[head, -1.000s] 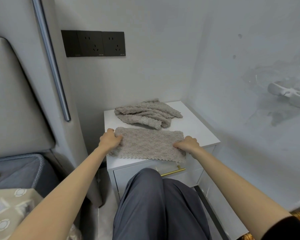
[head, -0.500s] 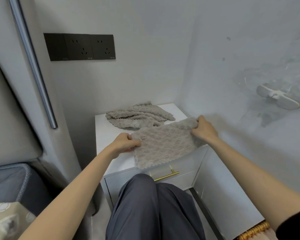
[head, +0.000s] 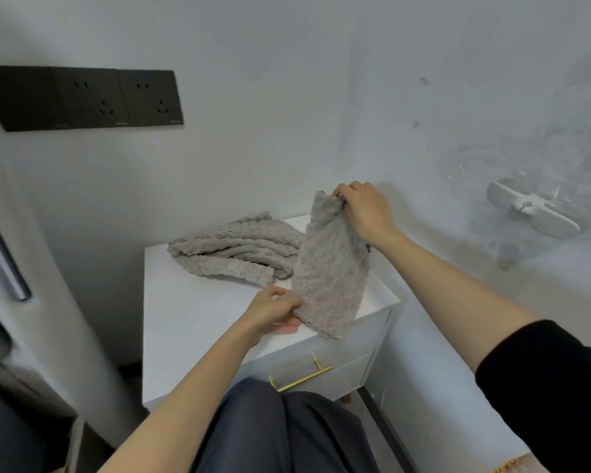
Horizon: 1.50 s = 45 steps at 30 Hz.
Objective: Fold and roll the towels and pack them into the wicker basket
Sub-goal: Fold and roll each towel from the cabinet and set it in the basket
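Note:
A folded grey-beige towel (head: 328,271) hangs nearly upright above the white nightstand (head: 191,319). My right hand (head: 364,209) pinches its top end, raised over the nightstand's back right. My left hand (head: 272,314) pinches the towel's lower left corner just above the top. A pile of similar towels (head: 232,249) lies crumpled at the back of the nightstand, behind the held one. At the bottom right corner only a sliver of a wicker basket rim (head: 507,467) shows.
The nightstand has a drawer with a gold handle (head: 301,378). Walls close in behind and on the right, with black sockets (head: 86,99) at upper left and a white fixture (head: 533,213) on the right wall. My knee in dark trousers (head: 277,435) is below.
The towel lay flat on the nightstand a second ago. My right hand has lifted its right end up and back, turning it nearly vertical, while my left hand moved right along the lower edge.

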Tool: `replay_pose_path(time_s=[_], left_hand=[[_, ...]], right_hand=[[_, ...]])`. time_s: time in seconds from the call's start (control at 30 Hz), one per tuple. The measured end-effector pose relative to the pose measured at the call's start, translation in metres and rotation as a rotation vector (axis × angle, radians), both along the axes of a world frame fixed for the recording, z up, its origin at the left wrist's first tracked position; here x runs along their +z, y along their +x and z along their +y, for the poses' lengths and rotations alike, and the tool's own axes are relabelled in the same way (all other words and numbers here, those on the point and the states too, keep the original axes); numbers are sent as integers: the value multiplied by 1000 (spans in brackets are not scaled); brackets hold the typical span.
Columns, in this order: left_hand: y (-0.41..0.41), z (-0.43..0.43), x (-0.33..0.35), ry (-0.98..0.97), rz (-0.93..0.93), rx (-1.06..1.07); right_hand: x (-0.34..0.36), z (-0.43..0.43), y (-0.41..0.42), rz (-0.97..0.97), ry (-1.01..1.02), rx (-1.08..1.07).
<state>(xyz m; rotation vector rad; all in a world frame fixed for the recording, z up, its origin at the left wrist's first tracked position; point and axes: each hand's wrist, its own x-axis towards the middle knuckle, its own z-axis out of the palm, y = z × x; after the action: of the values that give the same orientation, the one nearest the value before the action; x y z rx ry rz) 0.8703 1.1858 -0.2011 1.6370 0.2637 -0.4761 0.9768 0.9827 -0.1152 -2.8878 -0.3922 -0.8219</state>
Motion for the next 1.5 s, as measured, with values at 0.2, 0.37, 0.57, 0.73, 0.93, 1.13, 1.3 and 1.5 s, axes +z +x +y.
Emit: replay_pose_path(time_s=[0.2,0.37,0.57,0.73,0.93,1.13,1.3,1.5], left_hand=[[9,-3,-9,256,-149,-35],[14,-3,-4,450,-225,-99],[11,4,-1,300,-113,-144],[4,3,2,196,1,-164],[0,-2,9,7,179,-151],[-4,-2,4,-77,222,-120],[-6,0,0,94,123,-175],[-10,6,-5,699,-270,-325]], right_hand=[[-21,-3,4,103,10,-16],[-37,-4,-25,310,194,53],[-52,-7,-79,581,238,198],[-80,-9,-120,652,45,174],[-113,-1,-144,416,-50,147],[-113,-4,-150,251,-86,120],[-99,-18,-155,150,-161,71],[-108,-29,-166,197,-61,97]])
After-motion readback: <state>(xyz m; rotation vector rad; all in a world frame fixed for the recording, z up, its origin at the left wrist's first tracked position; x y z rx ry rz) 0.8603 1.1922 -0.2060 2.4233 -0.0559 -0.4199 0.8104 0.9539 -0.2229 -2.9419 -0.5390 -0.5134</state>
